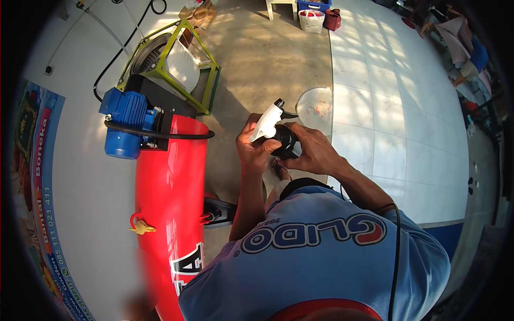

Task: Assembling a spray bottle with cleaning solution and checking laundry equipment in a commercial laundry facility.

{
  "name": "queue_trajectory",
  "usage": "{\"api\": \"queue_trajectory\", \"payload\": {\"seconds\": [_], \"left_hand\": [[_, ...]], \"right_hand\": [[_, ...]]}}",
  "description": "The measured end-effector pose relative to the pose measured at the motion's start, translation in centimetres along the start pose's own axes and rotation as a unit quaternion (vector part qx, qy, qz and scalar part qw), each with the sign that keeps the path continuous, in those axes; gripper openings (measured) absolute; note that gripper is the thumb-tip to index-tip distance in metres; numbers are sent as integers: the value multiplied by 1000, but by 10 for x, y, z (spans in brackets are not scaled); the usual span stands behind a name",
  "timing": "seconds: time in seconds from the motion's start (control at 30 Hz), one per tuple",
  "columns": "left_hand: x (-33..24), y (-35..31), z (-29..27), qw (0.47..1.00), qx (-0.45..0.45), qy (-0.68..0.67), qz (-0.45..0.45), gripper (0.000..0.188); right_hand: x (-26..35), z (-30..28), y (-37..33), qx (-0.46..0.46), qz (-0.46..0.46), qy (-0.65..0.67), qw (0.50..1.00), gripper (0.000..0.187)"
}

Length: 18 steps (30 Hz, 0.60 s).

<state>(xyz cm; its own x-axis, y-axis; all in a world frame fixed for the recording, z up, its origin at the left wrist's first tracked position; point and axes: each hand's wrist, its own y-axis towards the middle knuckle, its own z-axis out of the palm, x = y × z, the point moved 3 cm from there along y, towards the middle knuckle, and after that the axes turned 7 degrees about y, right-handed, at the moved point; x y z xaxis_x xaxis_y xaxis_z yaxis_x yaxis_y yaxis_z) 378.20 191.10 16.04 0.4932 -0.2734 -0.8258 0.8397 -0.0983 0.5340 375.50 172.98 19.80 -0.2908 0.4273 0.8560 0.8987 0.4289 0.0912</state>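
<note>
Left hand [254,143] closed on white spray head [265,125], right hand [317,150] grip clamped round black bottle [285,140], both right of red tank [172,176]; probably fitting or loosening the head, unclear which, so next move calls for steady bottle, controlled twist.

– What is shown at the left of the frame?
– A red cylindrical metal tank [171,198], at whose upper end a blue ribbed motor [128,120] is mounted.
– And at the top, right of centre?
– A white tub [311,23] is placed beside a dark-red bag [332,20].
</note>
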Motion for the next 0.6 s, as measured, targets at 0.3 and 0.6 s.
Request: {"api": "queue_trajectory", "payload": {"seconds": [0.3,0.6], "left_hand": [[59,154,-75,983,45,-171,-52,90],[131,256,-132,978,-30,-184,-92,113]], "right_hand": [[-26,-21,167,-6,-12,43,999,74],[-72,-47,311,26,-11,106,994,77]]}}
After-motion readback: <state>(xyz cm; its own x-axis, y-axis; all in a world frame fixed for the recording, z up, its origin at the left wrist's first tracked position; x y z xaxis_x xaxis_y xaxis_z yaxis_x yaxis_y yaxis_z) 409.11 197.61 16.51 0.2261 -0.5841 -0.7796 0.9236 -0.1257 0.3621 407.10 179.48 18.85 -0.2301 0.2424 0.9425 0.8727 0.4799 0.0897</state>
